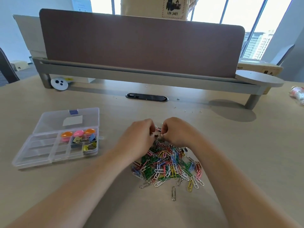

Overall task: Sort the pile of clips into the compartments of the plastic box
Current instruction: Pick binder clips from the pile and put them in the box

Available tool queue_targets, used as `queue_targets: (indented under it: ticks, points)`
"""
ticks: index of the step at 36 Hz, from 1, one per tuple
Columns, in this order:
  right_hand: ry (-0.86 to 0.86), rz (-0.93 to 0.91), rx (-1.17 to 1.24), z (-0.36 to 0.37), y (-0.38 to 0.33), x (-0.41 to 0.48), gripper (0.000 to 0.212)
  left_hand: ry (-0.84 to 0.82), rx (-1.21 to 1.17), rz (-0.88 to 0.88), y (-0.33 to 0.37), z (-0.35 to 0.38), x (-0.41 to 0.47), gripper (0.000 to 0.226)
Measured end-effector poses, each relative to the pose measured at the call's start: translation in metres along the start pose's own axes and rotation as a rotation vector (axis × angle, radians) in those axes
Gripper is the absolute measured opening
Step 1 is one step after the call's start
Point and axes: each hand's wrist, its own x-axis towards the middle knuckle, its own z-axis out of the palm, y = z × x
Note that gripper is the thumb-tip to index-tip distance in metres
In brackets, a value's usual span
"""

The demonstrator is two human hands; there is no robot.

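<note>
Both your hands are at the far edge of the pile of clips. The left hand and the right hand almost touch, and their curled fingers pinch a small bunch of clips between them. The bunch is too small to see well, but the clips seem hooked together.

If you pull them apart quickly, one may spring away over the desk. Your right wrist lies over the pile and may push paper clips wider.

The plastic box stands open on your left, well apart from the pile, so a clip can drop while you carry it. Its right compartments hold binder clips and round pins; the left ones look empty.

One silver clip lies alone near you. A cable opening lies beyond your hands, and a flying clip could fall inside.
</note>
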Motion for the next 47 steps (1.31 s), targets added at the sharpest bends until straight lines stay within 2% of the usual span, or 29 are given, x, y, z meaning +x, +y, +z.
queue_targets:
  ticks: [3,11,24,31,41,47]
  points:
    - [0.019,-0.026,-0.008,0.001,0.0,0.0,0.015,-0.023,-0.001,0.013,-0.001,0.003,0.0,0.017]
    - [0.017,-0.021,-0.046,0.003,0.001,0.003,0.009,-0.043,0.072,0.075,-0.001,0.004,-0.001,0.022]
    - [0.107,-0.007,-0.18,0.0,0.005,0.003,0.008,-0.064,0.171,0.122,0.004,-0.001,-0.005,0.047]
    - [0.069,0.053,-0.139,0.001,0.004,0.004,0.022,-0.06,0.2,0.138,0.009,0.002,-0.009,0.03]
    - [0.124,0.05,-0.195,0.002,0.001,0.001,0.008,-0.073,0.173,0.083,0.01,0.0,-0.009,0.019]
    - [0.134,0.075,-0.115,-0.002,0.002,0.0,0.026,-0.026,0.141,0.072,0.009,-0.005,-0.009,0.011]
